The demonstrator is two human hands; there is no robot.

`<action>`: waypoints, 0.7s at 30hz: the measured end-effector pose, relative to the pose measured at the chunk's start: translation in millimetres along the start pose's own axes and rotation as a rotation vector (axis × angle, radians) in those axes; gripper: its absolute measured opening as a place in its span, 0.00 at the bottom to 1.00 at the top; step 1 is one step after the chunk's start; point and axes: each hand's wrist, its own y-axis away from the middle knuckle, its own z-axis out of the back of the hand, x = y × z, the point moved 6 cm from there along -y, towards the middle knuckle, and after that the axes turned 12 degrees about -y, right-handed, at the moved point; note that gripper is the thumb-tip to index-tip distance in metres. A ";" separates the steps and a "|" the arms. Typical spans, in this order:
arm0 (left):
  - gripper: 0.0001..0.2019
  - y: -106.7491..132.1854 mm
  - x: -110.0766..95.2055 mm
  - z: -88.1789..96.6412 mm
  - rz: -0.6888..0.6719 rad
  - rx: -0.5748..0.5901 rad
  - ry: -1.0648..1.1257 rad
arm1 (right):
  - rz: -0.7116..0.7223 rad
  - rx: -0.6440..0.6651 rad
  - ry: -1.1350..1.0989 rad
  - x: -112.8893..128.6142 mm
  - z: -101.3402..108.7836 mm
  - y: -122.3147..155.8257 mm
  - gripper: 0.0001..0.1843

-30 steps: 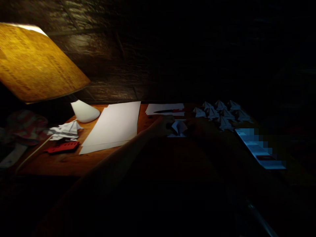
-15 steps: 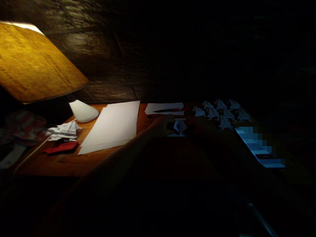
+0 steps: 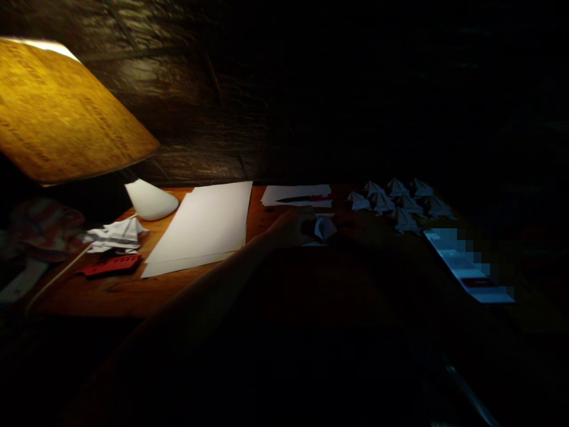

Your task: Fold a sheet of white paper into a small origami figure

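Between my two hands is a small sheet of white paper [image 3: 326, 228], partly folded, with a curled flap standing up. My left hand [image 3: 291, 225] is closed on its left edge, the fingers bent. At the paper's right side is my right hand [image 3: 358, 228], deep in shadow; its fingers touch the paper but their exact grip is hard to see. Just beyond the hands, a knife [image 3: 296, 199] with a dark blade and red handle lies on a stack of cut white paper [image 3: 273, 194]. Several folded paper figures [image 3: 381, 201] stand to the right of the stack.
A large stack of white sheets [image 3: 202, 222] lies left on the wooden table [image 3: 178, 287]. Further left are a lamp base [image 3: 153, 201] under a yellow shade [image 3: 66, 115], crumpled paper [image 3: 118, 236] and a red object [image 3: 111, 266]. A lit screen [image 3: 457, 261] is at right.
The flap of the paper between my hands has folded over further and looks more rounded. My right hand has shifted slightly. Everything else stays in place.
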 end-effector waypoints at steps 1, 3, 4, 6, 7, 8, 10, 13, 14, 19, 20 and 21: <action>0.13 -0.1 0.4 -0.7 -0.001 0.004 0.001 | -0.012 -0.011 -0.026 -1.4 0.3 0.3 0.16; 0.12 -0.2 1.0 -1.9 -0.004 0.011 0.008 | -0.047 -0.063 -0.067 -3.6 3.1 2.2 0.18; 0.12 -0.2 1.0 -2.0 -0.005 0.008 0.009 | -0.064 -0.089 -0.074 -4.0 4.7 3.6 0.20; 0.11 -0.2 0.3 -1.6 -0.005 0.001 0.007 | -0.100 -0.116 -0.052 -4.0 6.9 6.1 0.22; 0.10 -0.1 -0.2 -1.2 -0.004 -0.002 0.005 | -0.123 -0.119 -0.030 -4.0 7.4 6.9 0.24; 0.10 -0.1 -0.7 -0.8 -0.001 -0.006 0.004 | -0.144 -0.112 -0.009 -4.1 7.3 7.2 0.26; 0.08 0.0 -1.7 0.3 0.005 -0.017 0.008 | -0.151 -0.093 0.006 -3.2 6.4 6.4 0.28; 0.07 0.1 -2.1 1.0 0.017 -0.030 0.009 | -0.063 -0.054 -0.032 1.9 3.5 3.1 0.30; 0.06 0.2 -2.1 1.0 0.020 -0.033 0.004 | -0.029 -0.046 -0.046 3.6 2.9 2.3 0.30; 0.05 0.3 -1.6 -0.2 0.043 -0.028 -0.009 | -0.001 -0.044 -0.022 3.8 2.9 2.0 0.30; 0.06 0.4 -1.2 -0.4 0.055 -0.029 -0.004 | -0.008 -0.047 -0.014 3.0 3.1 2.2 0.30; 0.07 0.4 -0.8 -0.4 0.066 -0.033 0.001 | -0.012 -0.048 -0.006 2.3 3.1 2.3 0.29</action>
